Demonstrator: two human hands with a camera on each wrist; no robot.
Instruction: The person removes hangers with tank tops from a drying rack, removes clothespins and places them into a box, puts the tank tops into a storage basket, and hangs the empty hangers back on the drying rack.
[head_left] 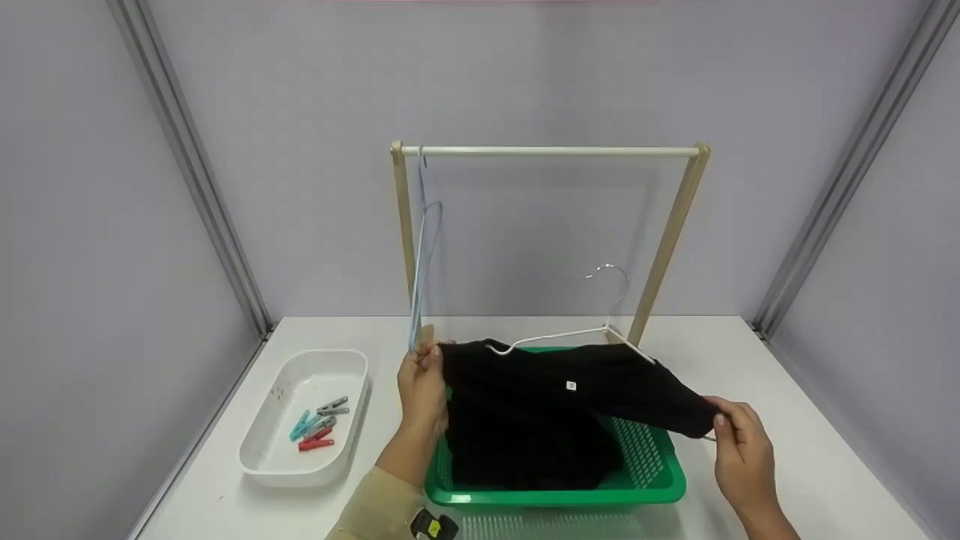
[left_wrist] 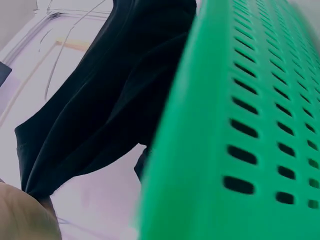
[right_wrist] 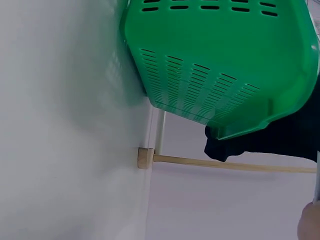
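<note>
A black shirt [head_left: 525,382] with a small white label is stretched between my two hands over a green basket [head_left: 555,497]. At its upper left corner, my left hand [head_left: 421,386] pinches the cloth between thumb and fingers. My right hand [head_left: 744,450] grips the sleeve end on the right, where a bit of the hanger's white bar shows below the fingers. The white hanger [head_left: 559,334] lies partly inside the shirt, its hook standing up and its right arm hidden by cloth. More black cloth [head_left: 525,450] sits down in the basket.
Behind the basket stands a rack with wooden legs and a white rail [head_left: 555,151]. A light blue hanger [head_left: 418,255] hangs at the rail's left end. On the left, a white tray [head_left: 259,442] holds several clothespins [head_left: 319,427]. Grey walls enclose the white table [head_left: 810,420].
</note>
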